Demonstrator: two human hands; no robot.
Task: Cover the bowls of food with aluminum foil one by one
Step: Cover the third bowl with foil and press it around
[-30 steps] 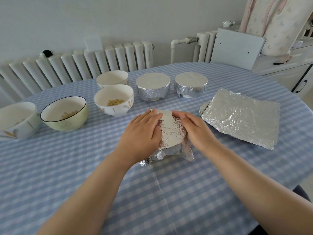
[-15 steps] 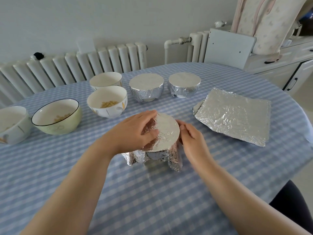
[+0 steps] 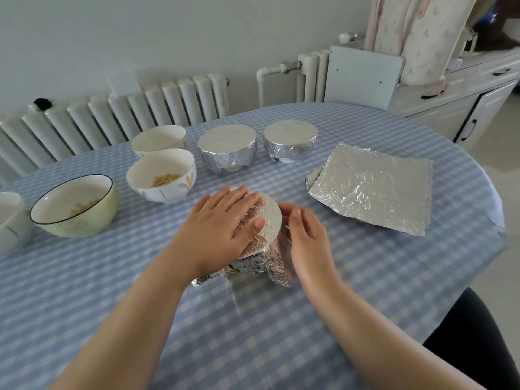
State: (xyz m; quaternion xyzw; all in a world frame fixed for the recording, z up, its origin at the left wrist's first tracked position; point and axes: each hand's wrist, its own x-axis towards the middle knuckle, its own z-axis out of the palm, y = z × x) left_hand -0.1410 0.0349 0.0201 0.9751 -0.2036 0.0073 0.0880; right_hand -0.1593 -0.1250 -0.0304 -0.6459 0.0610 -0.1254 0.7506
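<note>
Bowl in hand: a foil-draped bowl (image 3: 268, 220) stands on the table near the middle of its near half, its top stretched flat and loose crumpled flaps of foil hanging down its near side to the cloth.
Left hand: the left hand (image 3: 222, 232) lies flat on the foil top, fingers straight and close together, thumb pressing the sheet near the rim.
Right hand: the right hand (image 3: 305, 235) stands edge-on against the right side of the same bowl, fingers straight and together, touching the foil on the wall; it is slightly blurred.
Covered bowls: two foil-wrapped bowls sit side by side toward the far edge, the left one (image 3: 227, 149) and the right one (image 3: 290, 142), apart from each other, each with a smooth flat top.
Foil supply: a stack of square aluminium foil sheets (image 3: 371, 187) lies flat toward the right edge of the table, well apart from the hands.
Open bowls: a white bowl with yellow kernels (image 3: 161, 178) stands left of the covered pair; behind it a second white bowl (image 3: 159, 140), contents hidden; farther left a pale green bowl with a dark rim (image 3: 74, 205) holding a few kernels; at the left edge a white bowl (image 3: 9, 220), cut off.
Table: a round table in a blue-and-white checked cloth (image 3: 253, 319).
Background: a white ribbed radiator (image 3: 126, 114) along the wall beyond the far edge; a white cabinet (image 3: 464, 108) at the far right.
</note>
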